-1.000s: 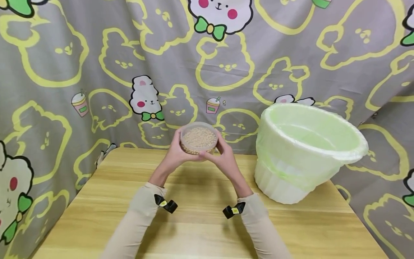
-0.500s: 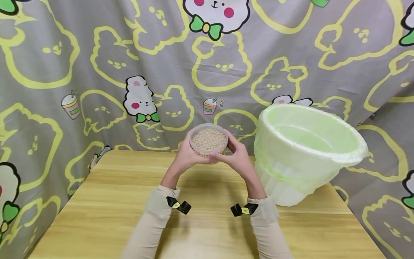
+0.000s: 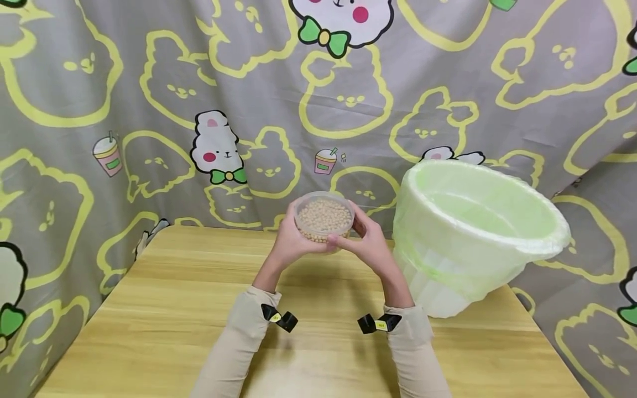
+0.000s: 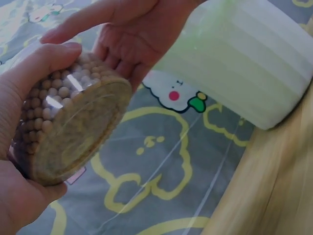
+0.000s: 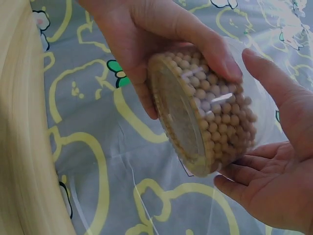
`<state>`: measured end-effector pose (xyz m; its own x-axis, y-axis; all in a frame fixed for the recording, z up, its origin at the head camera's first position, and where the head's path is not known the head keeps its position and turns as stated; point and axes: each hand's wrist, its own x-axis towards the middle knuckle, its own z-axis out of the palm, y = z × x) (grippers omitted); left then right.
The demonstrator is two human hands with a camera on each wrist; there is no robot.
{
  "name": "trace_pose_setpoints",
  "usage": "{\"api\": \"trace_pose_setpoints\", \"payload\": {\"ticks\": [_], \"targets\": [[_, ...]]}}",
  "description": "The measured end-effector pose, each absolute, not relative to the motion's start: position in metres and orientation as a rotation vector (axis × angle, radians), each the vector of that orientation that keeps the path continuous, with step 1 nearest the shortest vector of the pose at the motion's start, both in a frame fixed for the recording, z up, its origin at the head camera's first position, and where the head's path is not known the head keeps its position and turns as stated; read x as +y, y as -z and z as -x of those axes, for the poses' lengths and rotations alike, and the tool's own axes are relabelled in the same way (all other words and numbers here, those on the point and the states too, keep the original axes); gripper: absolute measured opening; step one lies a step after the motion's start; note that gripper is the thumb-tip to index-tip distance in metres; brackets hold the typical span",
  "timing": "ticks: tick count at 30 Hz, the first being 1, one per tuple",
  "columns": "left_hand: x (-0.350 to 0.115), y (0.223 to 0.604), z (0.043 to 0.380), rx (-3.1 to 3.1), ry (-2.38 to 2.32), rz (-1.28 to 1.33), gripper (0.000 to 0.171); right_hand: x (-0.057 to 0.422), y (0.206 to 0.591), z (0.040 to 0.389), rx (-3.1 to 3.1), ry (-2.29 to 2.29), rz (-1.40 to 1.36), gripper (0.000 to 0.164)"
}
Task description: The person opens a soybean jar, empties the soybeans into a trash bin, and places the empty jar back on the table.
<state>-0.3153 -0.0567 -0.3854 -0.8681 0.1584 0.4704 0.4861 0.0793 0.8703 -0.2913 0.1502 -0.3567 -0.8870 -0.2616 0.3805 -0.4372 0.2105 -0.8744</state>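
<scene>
A round, clear plastic tub (image 3: 324, 216) full of small beige balls is held up over the table between both hands. My left hand (image 3: 292, 236) grips its left side, with the thumb along the front. On the other side my right hand (image 3: 372, 243) holds the tub, fingers round the right and thumb at the front, close to the left thumb. The left wrist view shows the clear base of the tub (image 4: 78, 132) tilted toward the camera. Seen from the right wrist, the balls (image 5: 220, 112) fill the tub's lower part, below a clear upper rim.
A pale bin (image 3: 443, 237) lined with a light green bag stands on the table at the right, just beyond my right hand. The wooden table (image 3: 164, 309) ends at the patterned grey curtain (image 3: 269, 94). Small black cameras (image 3: 380, 323) sit on both wrists.
Over the past second both hands have carried the tub a little to the right, nearer the bin. Both hands keep hold of it, with hardly any movement in the last half second.
</scene>
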Motion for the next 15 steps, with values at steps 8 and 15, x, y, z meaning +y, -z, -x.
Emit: {"api": "trace_pose_setpoints", "payload": {"ticks": [8, 15], "targets": [[-0.040, 0.390, 0.310, -2.097, 1.709, 0.552, 0.121, 0.139, 0.358, 0.285, -2.272, -1.754, -0.484, 0.110], [-0.035, 0.389, 0.309, -2.128, 1.626, 0.568, 0.123, 0.132, 0.360, 0.288, -2.273, -1.637, -0.396, 0.121]]}}
